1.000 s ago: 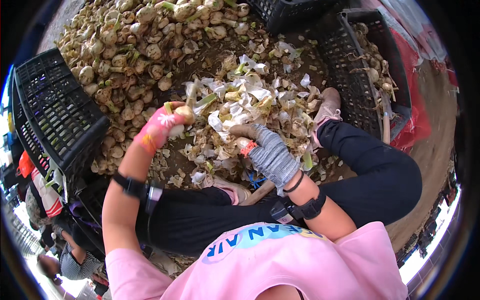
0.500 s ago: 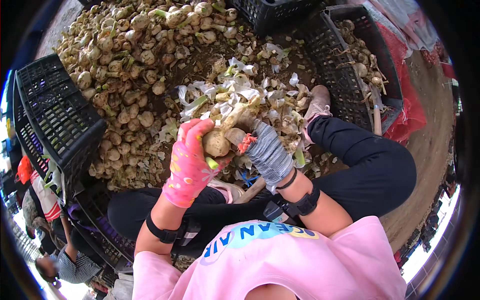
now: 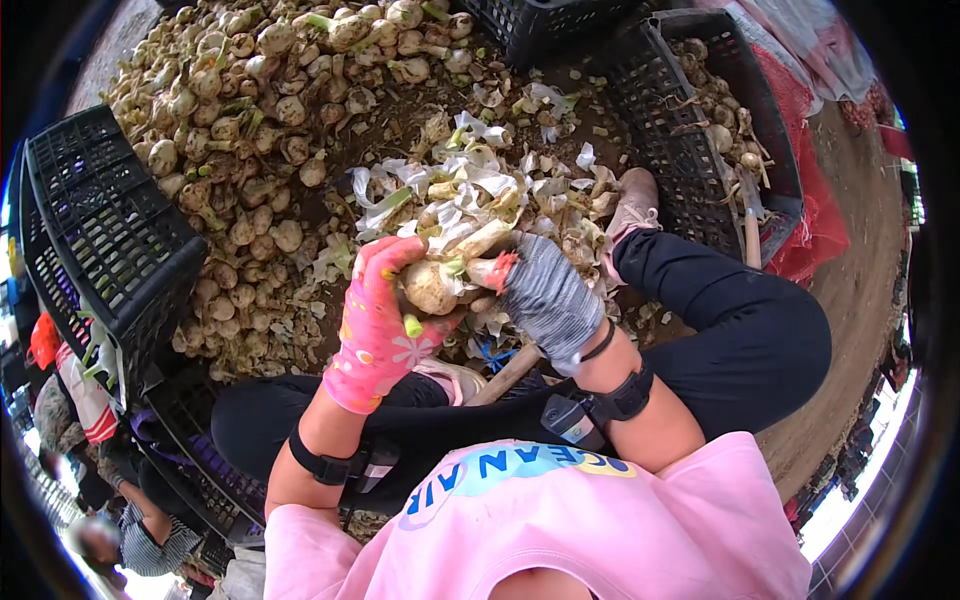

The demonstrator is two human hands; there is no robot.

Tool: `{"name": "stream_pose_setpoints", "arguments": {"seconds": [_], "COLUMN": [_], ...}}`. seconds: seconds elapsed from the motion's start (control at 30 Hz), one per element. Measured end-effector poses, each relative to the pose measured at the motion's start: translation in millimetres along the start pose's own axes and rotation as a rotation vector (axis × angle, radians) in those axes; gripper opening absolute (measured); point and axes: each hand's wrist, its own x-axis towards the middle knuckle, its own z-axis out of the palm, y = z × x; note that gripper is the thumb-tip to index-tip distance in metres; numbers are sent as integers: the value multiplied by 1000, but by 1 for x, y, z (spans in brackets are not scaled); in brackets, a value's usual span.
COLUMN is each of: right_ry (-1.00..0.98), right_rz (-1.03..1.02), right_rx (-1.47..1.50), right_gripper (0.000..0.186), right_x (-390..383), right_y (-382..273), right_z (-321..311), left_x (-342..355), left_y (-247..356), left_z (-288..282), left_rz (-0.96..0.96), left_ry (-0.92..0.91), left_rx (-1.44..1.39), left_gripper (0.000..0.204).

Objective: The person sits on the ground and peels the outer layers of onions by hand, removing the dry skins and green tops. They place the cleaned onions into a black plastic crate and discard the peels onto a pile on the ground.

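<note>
My left hand (image 3: 378,325), in a pink flowered glove, is closed round a soil-stained garlic bulb (image 3: 430,288). A green stem end (image 3: 412,325) pokes out under its fingers. My right hand (image 3: 548,300), in a grey knit glove with a frayed orange-red edge at the thumb, is closed on a pale stalk-like strip of garlic skin (image 3: 482,240) beside the bulb. Its fingertips are partly hidden behind the strip. Just beyond both hands lies a litter of white garlic peelings (image 3: 490,185).
A large heap of garlic bulbs (image 3: 270,130) spreads at far left. Black plastic crates stand at the left (image 3: 115,220), the far middle (image 3: 540,30) and the right (image 3: 670,130), the right one holding bulbs. A wooden handle (image 3: 508,375) lies by my legs. Another person (image 3: 150,525) is at lower left.
My right hand has shifted slightly right and turned, drawing the strip of skin away from the bulb. The bulb shows more bare beside it. My left hand stays nearly in place.
</note>
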Motion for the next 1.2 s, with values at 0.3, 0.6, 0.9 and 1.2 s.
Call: {"name": "stream_pose_setpoints", "arguments": {"seconds": [0.3, 0.6, 0.9, 1.2], "right_ry": [-31, -84, 2, -287], "right_rz": [-77, 166, 339, 157], "right_rx": [164, 498, 406, 780], "right_gripper": [27, 25, 23, 34], "right_x": [-1, -1, 4, 3], "right_y": [-22, -14, 17, 1], "right_z": [-2, -1, 17, 5], "left_x": [-2, -5, -5, 5], "left_y": [-2, -11, -9, -4], "left_z": [-4, -17, 3, -21], "left_rz": [93, -999, -161, -823], "left_ry": [-47, -252, -128, -306], "left_rx": [1, -1339, -160, -1182], "left_gripper": [67, 51, 55, 76]}}
